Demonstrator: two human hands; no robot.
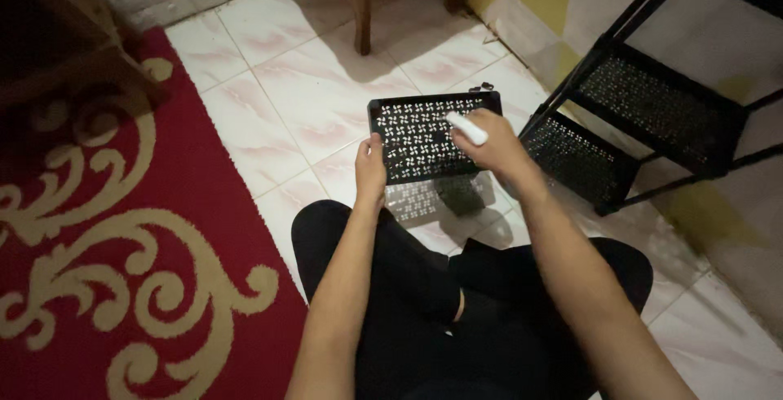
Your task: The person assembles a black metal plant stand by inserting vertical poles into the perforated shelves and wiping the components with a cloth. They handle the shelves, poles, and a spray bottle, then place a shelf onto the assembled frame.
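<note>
I sit on the tiled floor with my legs crossed. My left hand (370,168) grips the left edge of a black perforated metal shelf tray (416,135), which is held tilted above the floor. My right hand (489,145) rests over the tray's right side and is closed around a small white cylindrical object (466,128). Light through the tray's holes casts a patterned shadow on the tile just below it.
A black metal rack (652,106) with two perforated shelves stands at the right against a yellow and white wall. A red carpet (122,229) with cream swirls covers the floor at the left. Wooden chair legs (361,8) stand at the back. Small dark parts (483,87) lie on the tile.
</note>
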